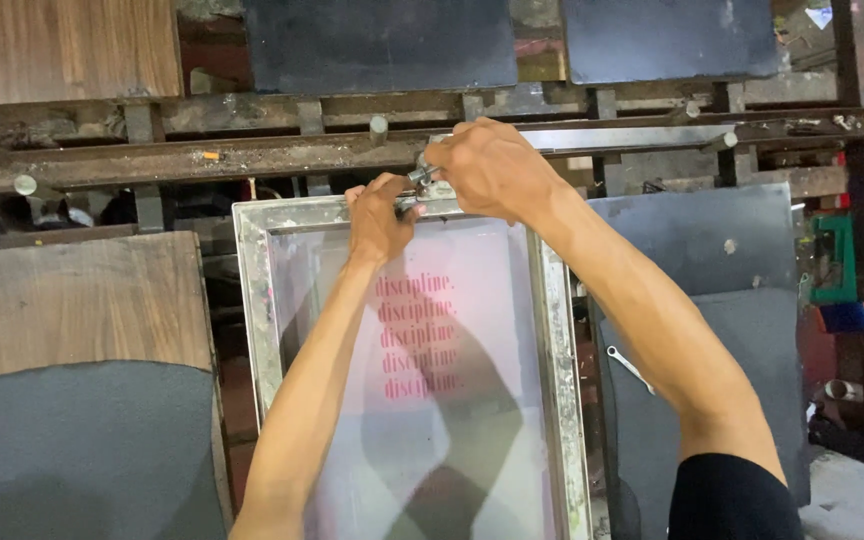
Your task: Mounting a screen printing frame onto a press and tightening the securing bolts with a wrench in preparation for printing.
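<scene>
Screen-printing frame point(552, 330), metal-edged, pale mesh with pink lettering, upright between wooden board point(72, 300) and grey pallet point(742, 330); right hand point(492, 165) closed on small metal clamp point(424, 180) at its top edge; left hand point(380, 215) gripping that edge beside; spanner point(630, 368).

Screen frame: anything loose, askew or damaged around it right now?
One stray: a small wrench lies loose on the dark pallet right of the screen frame. The frame's metal is worn and stained. Both hands, left hand and right hand, grip the clamp at its top edge.
</scene>
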